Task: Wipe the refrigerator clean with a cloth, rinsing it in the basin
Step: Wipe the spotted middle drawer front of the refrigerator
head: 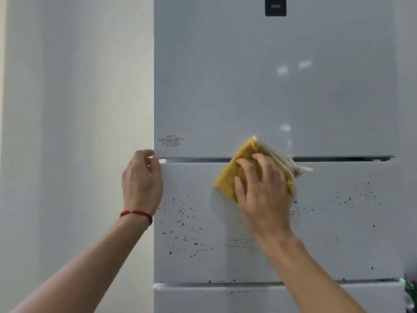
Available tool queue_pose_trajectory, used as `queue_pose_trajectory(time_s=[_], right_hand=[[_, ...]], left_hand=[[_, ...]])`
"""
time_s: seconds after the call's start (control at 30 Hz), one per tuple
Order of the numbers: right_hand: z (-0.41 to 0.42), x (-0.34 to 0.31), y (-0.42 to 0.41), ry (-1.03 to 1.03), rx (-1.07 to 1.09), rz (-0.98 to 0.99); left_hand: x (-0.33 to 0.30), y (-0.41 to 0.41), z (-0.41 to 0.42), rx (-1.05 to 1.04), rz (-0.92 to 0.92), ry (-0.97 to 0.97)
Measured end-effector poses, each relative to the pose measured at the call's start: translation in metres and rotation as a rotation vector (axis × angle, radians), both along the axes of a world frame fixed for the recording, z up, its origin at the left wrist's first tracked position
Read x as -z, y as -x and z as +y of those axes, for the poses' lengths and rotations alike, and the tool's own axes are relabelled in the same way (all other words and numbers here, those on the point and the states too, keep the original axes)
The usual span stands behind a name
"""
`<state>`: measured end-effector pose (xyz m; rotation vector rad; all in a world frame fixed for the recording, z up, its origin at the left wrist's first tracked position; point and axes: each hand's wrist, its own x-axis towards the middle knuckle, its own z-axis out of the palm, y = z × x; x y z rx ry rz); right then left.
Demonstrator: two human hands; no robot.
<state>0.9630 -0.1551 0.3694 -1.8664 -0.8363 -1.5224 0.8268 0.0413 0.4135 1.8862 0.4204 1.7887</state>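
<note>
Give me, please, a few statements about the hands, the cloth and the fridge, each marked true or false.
1. The right hand presses a yellow cloth against the fridge. True.
2. The left hand holds a spray bottle. False: it holds the left edge of the fridge at the door gap.
3. Dark specks dot the middle door. True.
4. The upper door is as speckled as the middle one. False: it looks free of specks.
5. A red band sits on the right wrist. False: it is on the left wrist.

yellow cloth (234, 170): folded, flat against white refrigerator (270, 86) | middle drawer: dark-speckled
</note>
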Motion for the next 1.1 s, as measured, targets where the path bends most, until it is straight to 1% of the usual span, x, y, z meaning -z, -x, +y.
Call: queue_pose_trajectory(time_s=[0.07,0.13,0.2,0.23,0.33,0.43,0.5,0.6,0.67,0.73,0.83,0.87,0.9,1.0,1.1], right_hand=[[-0.024,0.003,-0.022,-0.005,0.070,-0.070],[-0.035,0.004,-0.036,-0.066,0.099,-0.050],[-0.025,0.004,-0.033,-0.122,0.098,-0.053],[-0.003,-0.006,-0.023,-0.128,0.078,-0.082],[0.067,0.001,0.014,-0.036,0.019,-0.193],[0.133,-0.002,0.053,0.039,-0.029,-0.218],[0.139,-0.002,0.058,0.142,-0.026,-0.247],[0.093,-0.008,0.028,0.253,-0.072,-0.340],[0.053,-0.009,0.000,0.210,-0.035,-0.299],[0.027,-0.001,-0.017,0.104,0.056,-0.193],[0.052,0.014,-0.001,-0.094,0.103,-0.029],[0.070,0.016,0.012,-0.110,0.090,-0.015],[0.091,0.017,0.025,-0.080,0.068,-0.043],[0.143,0.020,0.054,0.112,0.012,-0.179],[0.143,0.014,0.055,0.249,0.007,-0.260]], left_hand=[[0.002,0.008,0.005,0.024,0.017,-0.021],[-0.001,0.012,0.009,0.033,0.031,-0.034],[-0.003,0.011,0.008,0.025,0.028,-0.048],[-0.012,0.015,0.011,0.017,0.011,-0.028],[-0.009,0.008,0.005,0.015,-0.001,0.017],[-0.012,0.012,0.009,0.045,0.012,0.111],[-0.014,0.015,0.014,0.096,0.010,0.172],[-0.012,0.022,0.013,0.259,-0.007,0.270],[-0.013,0.027,0.011,0.366,-0.012,0.327],[-0.014,0.032,0.008,0.432,0.001,0.363],[-0.012,0.041,0.006,0.498,0.010,0.411],[-0.012,0.043,0.007,0.519,0.020,0.429],[-0.013,0.045,0.008,0.542,0.029,0.449],[-0.010,0.048,0.014,0.567,0.073,0.445],[0.000,0.046,0.012,0.532,0.067,0.390]])
